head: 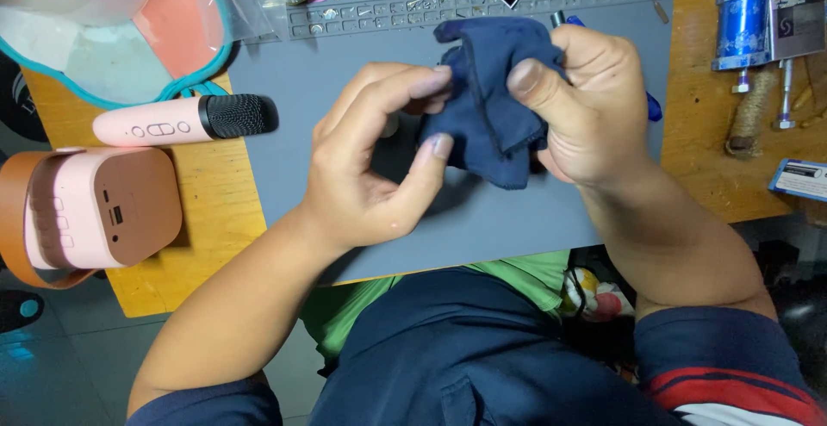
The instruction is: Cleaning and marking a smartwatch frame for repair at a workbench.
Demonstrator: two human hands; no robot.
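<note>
Navy cloth (491, 99), crumpled, held above the grey work mat (345, 73) between both hands. Right hand (586, 107): fingers curled shut around the cloth's right side, thumb (534, 81) pressed flat on its front. Left hand (370, 159): fingers bent but spread, 2 fingertips (441, 144) touching the cloth's left edge, palm hollow. Both forearms angle up from the lower frame, wrists raised off the mat. Pink microphone (181, 120) lies on the wooden table, well left, beside a pink speaker (95, 206).
</note>
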